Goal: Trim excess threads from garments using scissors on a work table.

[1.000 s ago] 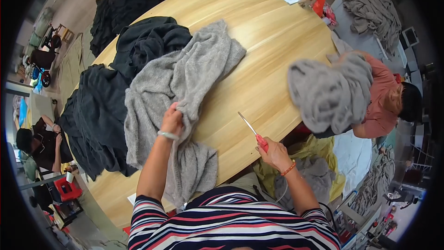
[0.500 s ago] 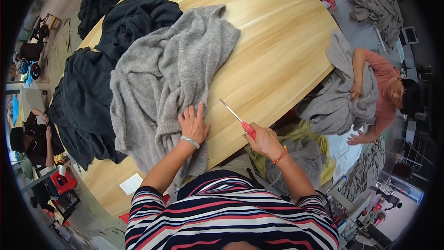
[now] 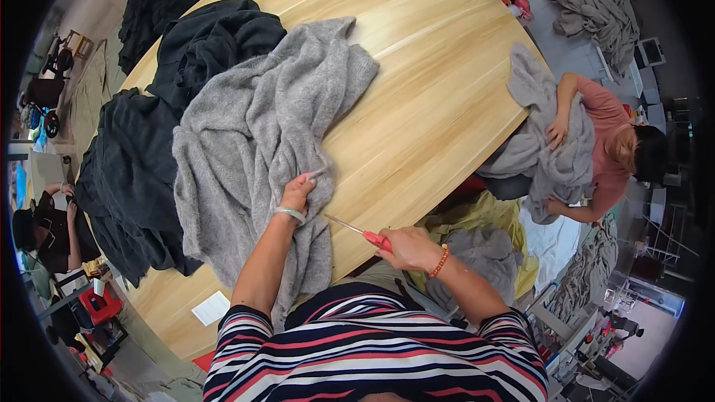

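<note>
A grey knitted garment (image 3: 246, 126) lies crumpled on the wooden table, its near end hanging over the edge towards me. My left hand (image 3: 299, 192) is closed, pinching a fold along the garment's right edge. In my right hand (image 3: 413, 248) is a tool with a red handle (image 3: 377, 240) and a thin metal shaft. I cannot make out its exact kind. Its tip points left, close to the garment just below my left hand. Under the grey garment's left side lies a pile of dark knitted garments (image 3: 130, 171).
Bare wood shows on the table (image 3: 424, 104) to the right. A white paper (image 3: 211, 309) lies at the near left. On the right, a co-worker in a pink top (image 3: 607, 149) handles a grey knit (image 3: 570, 152). Yellow bags with grey cloth (image 3: 484, 257) sit below the table edge.
My left hand has gone from lying spread on the garment to pinching its edge. My right hand has brought the tool's tip down and left, towards the garment. The co-worker's hands have shifted.
</note>
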